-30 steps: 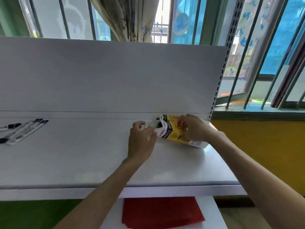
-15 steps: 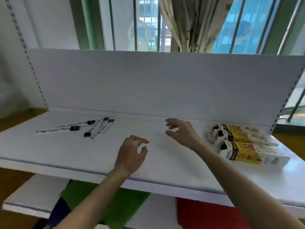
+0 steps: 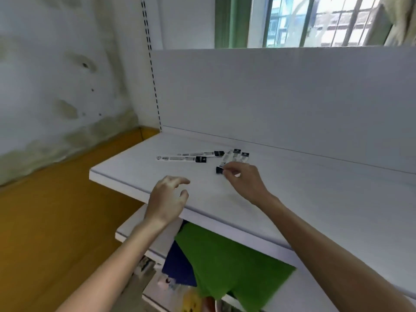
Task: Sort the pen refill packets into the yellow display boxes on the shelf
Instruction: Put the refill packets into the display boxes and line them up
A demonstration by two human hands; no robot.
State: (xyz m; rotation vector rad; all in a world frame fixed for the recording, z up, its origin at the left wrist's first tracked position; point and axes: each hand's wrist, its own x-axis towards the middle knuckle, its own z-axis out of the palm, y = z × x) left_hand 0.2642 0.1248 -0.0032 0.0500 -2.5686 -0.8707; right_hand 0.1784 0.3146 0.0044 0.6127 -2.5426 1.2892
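Several long white pen refill packets with black ends lie on the white shelf [image 3: 326, 199] near its left end. Two packets [image 3: 183, 156] lie lengthwise side by side. Another small bunch of packets [image 3: 235, 155] lies angled just right of them. My right hand [image 3: 246, 180] reaches over this bunch, and its fingertips pinch the black near end of one packet [image 3: 219, 170]. My left hand [image 3: 167, 197] hovers over the shelf's front edge with spread, relaxed fingers and holds nothing. The yellow display boxes are out of view.
The shelf's white back panel [image 3: 281, 97] rises behind the packets. A stained wall [image 3: 56, 75] and a yellow floor lie to the left. On the lower shelf lie a green sheet [image 3: 225, 262] and a dark blue sheet [image 3: 180, 266].
The view has swung left, away from the yellow boxes. Both hands left the boxes and moved left along the shelf; my right hand now pinches a packet's end.
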